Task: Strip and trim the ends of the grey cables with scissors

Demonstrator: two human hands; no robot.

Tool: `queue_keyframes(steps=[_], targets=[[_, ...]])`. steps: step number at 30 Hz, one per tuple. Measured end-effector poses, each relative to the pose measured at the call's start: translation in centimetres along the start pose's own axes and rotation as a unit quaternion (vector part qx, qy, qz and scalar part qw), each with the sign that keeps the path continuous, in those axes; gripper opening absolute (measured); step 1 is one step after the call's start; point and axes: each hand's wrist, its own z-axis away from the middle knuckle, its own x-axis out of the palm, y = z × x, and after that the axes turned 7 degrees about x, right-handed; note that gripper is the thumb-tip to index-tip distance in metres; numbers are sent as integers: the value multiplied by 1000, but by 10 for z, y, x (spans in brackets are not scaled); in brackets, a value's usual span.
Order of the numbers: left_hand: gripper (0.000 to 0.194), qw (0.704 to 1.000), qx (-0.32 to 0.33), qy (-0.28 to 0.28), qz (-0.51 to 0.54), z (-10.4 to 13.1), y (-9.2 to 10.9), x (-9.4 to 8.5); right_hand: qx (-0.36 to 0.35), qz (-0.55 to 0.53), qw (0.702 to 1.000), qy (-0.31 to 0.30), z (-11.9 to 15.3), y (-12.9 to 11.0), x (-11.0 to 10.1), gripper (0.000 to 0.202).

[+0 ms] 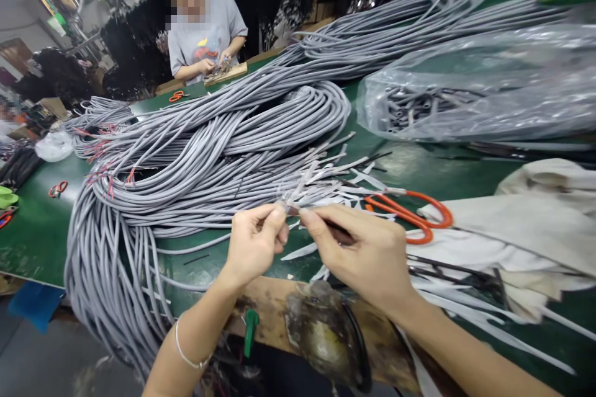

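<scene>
Over the front edge of the green table (395, 167), my left hand (255, 237) pinches a thin piece, too small and blurred to name. My right hand (361, 254) is closed close beside it, its thumb and forefinger at the same small piece; something dark and narrow lies within its curled fingers. Behind both hands spread the stripped, whitish ends (321, 177) of a bundle of grey cables (186, 180). Scissors with orange handles (431, 211) lie just beyond my right hand.
A wooden board (270, 307) with a dark, stained lump (323, 329) sits at the near edge. Clear plastic bag (488, 87) with small parts lies at the right, cream cloth (521, 223) nearer. Across the table a person (205, 43) works with both hands. More orange-handled scissors (58, 189) lie left.
</scene>
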Motion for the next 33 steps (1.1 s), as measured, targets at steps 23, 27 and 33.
queue_keyframes(steps=[23, 27, 33], targets=[[51, 992, -40, -38, 110, -2, 1, -1, 24, -39, 999, -7, 0, -1, 0, 22], [46, 997, -24, -37, 69, -1, 0, 0, 41, -48, 998, -11, -1, -1, -1, 24], [24, 972, 112, 23, -205, 5, -6, 9, 43, -43, 998, -7, 1, 2, 0, 25]])
